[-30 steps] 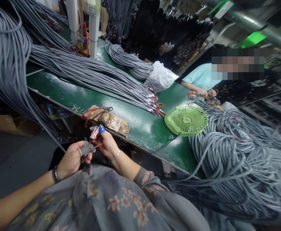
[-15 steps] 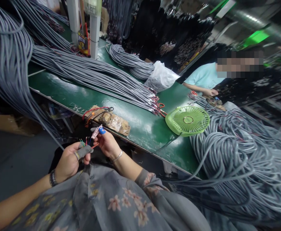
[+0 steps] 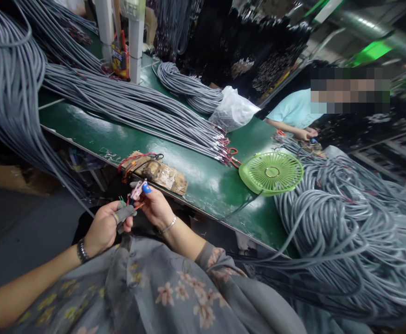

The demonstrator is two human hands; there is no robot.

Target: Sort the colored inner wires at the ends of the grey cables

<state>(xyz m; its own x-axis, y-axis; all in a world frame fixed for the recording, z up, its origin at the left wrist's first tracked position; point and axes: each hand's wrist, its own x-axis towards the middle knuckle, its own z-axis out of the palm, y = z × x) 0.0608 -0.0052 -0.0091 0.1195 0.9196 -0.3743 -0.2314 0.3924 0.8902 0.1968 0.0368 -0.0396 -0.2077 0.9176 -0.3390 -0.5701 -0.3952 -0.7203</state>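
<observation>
My left hand (image 3: pixel 101 228), with grey covering on its fingers, is closed on the end of a grey cable (image 3: pixel 86 208) that runs down from the bundle at the left. Thin coloured wires (image 3: pixel 129 200), green, red, dark and orange, fan out above its fingertips. Close beside it, my right hand (image 3: pixel 158 209) has blue wrap on the thumb. Its fingers pinch a small pinkish-white piece (image 3: pixel 138 189) with dark marks, whose kind I cannot make out. The wires reach up to this piece; whether they touch it is too small to tell.
A battered, taped brown block (image 3: pixel 164 175) with red and black leads lies at the front edge of the green table (image 3: pixel 94 134). Long grey cable bundles (image 3: pixel 136 109) stretch behind it. A green fan (image 3: pixel 271 172) and heaped cables (image 3: pixel 342 222) stand right. Across sits a person (image 3: pixel 293 109).
My left hand has moved slightly up and right, bringing the wire ends closer to the pinkish-white piece. My right hand stays almost where it was.
</observation>
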